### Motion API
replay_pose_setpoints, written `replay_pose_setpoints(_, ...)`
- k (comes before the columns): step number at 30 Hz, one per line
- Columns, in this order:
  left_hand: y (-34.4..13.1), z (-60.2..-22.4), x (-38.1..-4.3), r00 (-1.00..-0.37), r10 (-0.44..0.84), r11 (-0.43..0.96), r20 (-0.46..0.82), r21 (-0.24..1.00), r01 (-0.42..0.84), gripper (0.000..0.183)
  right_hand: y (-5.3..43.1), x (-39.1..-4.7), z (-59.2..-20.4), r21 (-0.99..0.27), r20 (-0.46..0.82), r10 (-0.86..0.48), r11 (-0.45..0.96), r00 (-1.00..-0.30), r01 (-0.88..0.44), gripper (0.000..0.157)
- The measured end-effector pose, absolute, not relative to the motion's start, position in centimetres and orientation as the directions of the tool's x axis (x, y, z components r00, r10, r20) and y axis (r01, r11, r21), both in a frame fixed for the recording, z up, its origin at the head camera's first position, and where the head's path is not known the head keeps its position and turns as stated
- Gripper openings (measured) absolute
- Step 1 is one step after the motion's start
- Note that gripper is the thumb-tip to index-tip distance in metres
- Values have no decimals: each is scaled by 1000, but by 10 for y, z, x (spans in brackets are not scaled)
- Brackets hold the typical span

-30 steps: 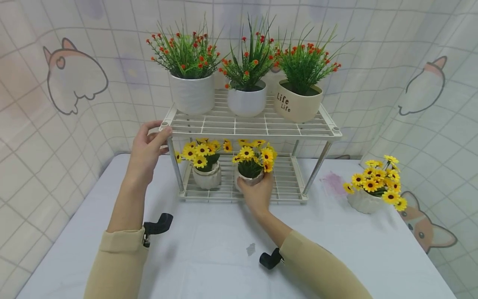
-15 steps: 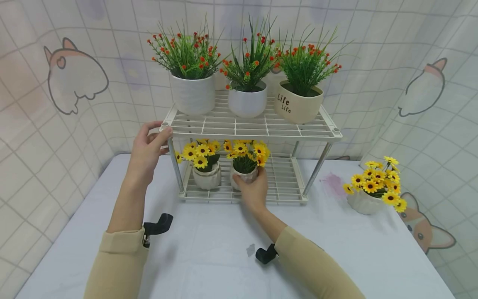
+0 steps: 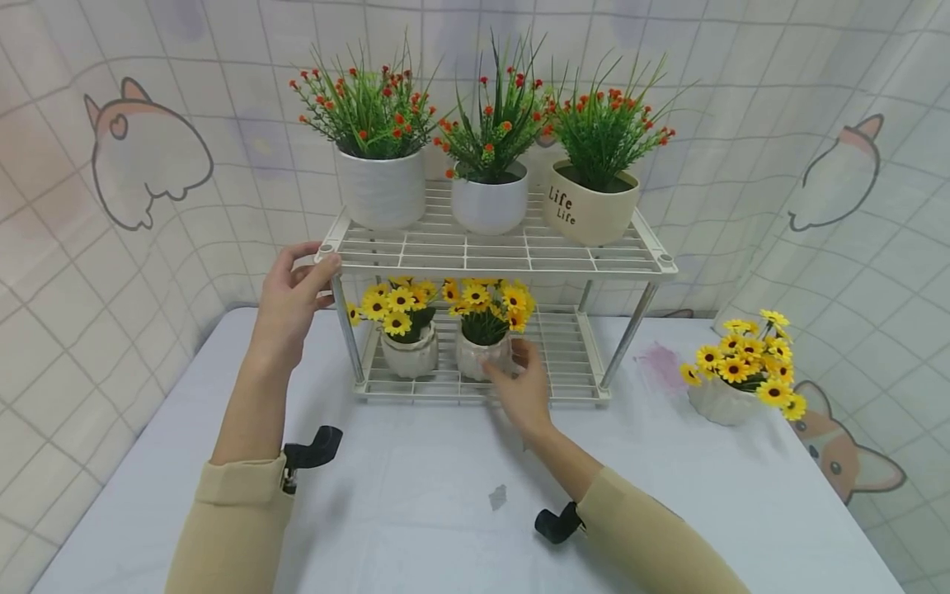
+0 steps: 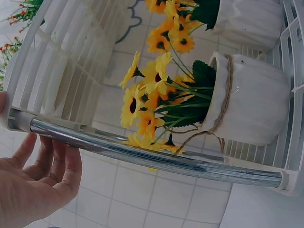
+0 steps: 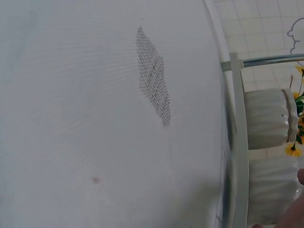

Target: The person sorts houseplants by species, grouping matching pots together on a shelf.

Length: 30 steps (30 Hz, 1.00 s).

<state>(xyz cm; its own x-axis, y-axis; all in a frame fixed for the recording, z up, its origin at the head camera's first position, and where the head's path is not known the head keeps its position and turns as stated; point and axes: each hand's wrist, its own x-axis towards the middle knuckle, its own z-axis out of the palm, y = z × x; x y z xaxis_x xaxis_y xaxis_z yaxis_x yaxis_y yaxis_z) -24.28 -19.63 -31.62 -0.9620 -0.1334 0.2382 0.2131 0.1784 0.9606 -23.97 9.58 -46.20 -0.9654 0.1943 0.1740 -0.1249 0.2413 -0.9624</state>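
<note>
In the head view, my left hand [image 3: 288,301] grips the front left corner of the white two-tier wire rack [image 3: 512,264], thumb on top. The left wrist view shows its fingers bent against the corner by the metal post [image 4: 156,159]. My right hand [image 3: 525,394] is at the right side of a small white pot of yellow flowers [image 3: 471,356] on the lower tier, its fingers loosened and thumb close to the pot's front. A similar flower pot [image 3: 410,356] tied with twine stands left of it. Only part of the right hand [image 5: 293,211] appears in the right wrist view.
On the upper tier stand a tall white pot [image 3: 382,190], a small white pot [image 3: 490,205] and a cream pot [image 3: 590,210], all with red-flowered plants. Another yellow-flowered pot [image 3: 723,402] sits at the right on the white tabletop [image 3: 416,495]. A patterned curtain [image 3: 245,165] hangs behind.
The right hand first slid the flower pot left toward its neighbour, then loosened and drew back to the right. My left hand has stayed on the rack corner.
</note>
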Motion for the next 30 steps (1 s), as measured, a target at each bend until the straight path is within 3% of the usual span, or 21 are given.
replay_pose_setpoints(12,-199,-314,-243,-964,-126,168,233,963,211,63,127,-212,-457,-967,103,145,247,-984,-65,42)
replay_pose_setpoints(20,-199,-313,-244,-967,-115,165,226,965,206,64,163,-184,-455,-962,52,113,273,-992,-19,42)
replay_pose_setpoints(30,-199,-313,-244,-964,-115,185,238,959,215,64,215,-160,-456,-978,-58,230,184,-971,102,44)
